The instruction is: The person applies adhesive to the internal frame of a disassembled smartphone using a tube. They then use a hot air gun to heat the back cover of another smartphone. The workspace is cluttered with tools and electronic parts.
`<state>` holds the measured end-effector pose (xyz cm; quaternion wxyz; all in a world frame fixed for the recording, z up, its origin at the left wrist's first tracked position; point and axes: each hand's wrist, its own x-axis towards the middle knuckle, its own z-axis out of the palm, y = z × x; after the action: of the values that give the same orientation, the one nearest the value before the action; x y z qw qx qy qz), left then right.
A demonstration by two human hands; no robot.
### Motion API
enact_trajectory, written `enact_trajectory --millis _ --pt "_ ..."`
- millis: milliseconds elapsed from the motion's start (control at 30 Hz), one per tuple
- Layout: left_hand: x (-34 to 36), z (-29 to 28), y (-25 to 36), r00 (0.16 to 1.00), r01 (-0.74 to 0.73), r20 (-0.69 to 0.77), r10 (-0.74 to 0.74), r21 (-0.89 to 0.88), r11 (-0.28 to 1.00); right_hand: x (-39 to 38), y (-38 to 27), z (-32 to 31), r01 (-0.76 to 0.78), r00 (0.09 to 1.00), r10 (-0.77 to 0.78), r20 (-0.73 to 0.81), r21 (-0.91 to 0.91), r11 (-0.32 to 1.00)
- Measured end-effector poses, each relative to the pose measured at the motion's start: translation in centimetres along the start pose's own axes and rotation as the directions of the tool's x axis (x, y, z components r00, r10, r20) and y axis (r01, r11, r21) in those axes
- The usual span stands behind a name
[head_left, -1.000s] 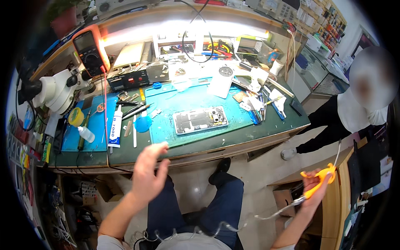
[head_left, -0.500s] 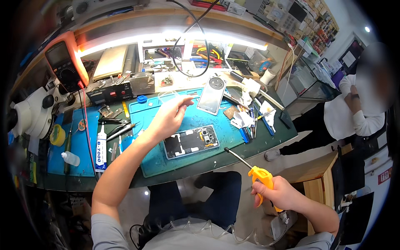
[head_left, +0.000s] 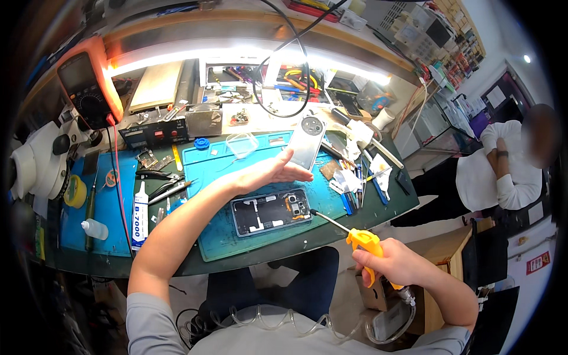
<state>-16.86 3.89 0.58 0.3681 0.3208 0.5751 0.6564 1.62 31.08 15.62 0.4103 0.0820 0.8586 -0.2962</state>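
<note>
My right hand (head_left: 393, 262) is wrapped round a yellow air blow gun (head_left: 365, 244) with a clear coiled hose attached. Its thin metal nozzle points up-left, the dark tip at the right edge of an opened phone (head_left: 269, 216). That phone lies on the blue work mat (head_left: 222, 245) with its inside showing: a dark area, white strips and a camera module. Above it hovers my left hand (head_left: 275, 171), open, fingers stretched to the right and holding nothing. Just behind those fingers a silvery phone back cover (head_left: 305, 154) with a round camera ring lies on the mat, partly covered by the hand.
Left on the bench are a glue tube (head_left: 140, 219), pliers (head_left: 160, 176), a white dropper bottle (head_left: 94, 229), a microscope (head_left: 41, 154) and an orange multimeter (head_left: 89, 89). Tools and tissues (head_left: 349, 180) crowd the right. A person (head_left: 503, 160) with folded arms is beyond the bench's right end.
My left hand has moved right and slightly down, fingers now straighter. The air blow gun has shifted a little left, bringing its nozzle tip up to the phone's right edge.
</note>
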Motion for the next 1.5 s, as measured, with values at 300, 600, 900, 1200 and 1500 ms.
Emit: enact_trajectory --millis 300,600,900,1200,1500 --pt "0.0 0.0 -0.5 1.000 -0.030 -0.004 0.030 0.050 0.998 -1.5 -0.8 0.1 -0.030 0.999 0.025 -0.043 -0.108 0.994" --pt "0.4 -0.2 -1.1 0.999 -0.036 0.004 0.036 0.060 0.998 -1.2 -1.3 -0.3 -0.009 0.997 0.001 -0.072 -0.118 0.993" --pt "0.1 0.0 -0.9 1.000 -0.030 -0.004 0.030 0.090 0.995 -0.8 -1.8 -0.1 -0.054 0.999 0.054 -0.008 -0.082 0.995" --pt "0.1 -0.2 -1.0 1.000 -0.021 -0.007 0.022 0.057 0.998 -0.3 -3.8 -0.8 -0.017 1.000 0.016 -0.012 -0.103 0.995" --pt "0.1 0.0 -0.5 1.000 0.001 -0.007 -0.001 0.062 0.998 -0.7 -3.1 -1.7 -0.040 0.998 0.035 -0.060 -0.093 0.995"
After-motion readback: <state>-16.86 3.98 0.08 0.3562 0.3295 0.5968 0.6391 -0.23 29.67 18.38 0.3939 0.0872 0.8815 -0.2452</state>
